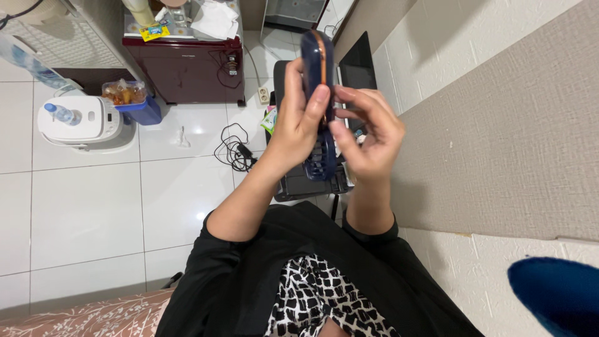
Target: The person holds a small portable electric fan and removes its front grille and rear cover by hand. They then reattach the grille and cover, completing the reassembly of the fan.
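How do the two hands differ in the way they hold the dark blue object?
The left hand wraps around the side of the dark blue object, with its fingers reaching high along the edge; the right hand touches it only with fingertips near the lower part. The left forearm is bare far down, while a black sleeve ends near the right wrist. Both hands are raised in front of the person, and both touch the object.

Bright, even indoor light from overhead. Soft glare on the glossy white floor tiles (87,212), strongest just beside the left forearm. Faint shadows only, under the white appliance (78,122) and along the dark cabinet (184,68). Sharp focus at centre; blurred blue shape (555,296) at bottom right corner. Wide-angle bending of lines toward the edges.
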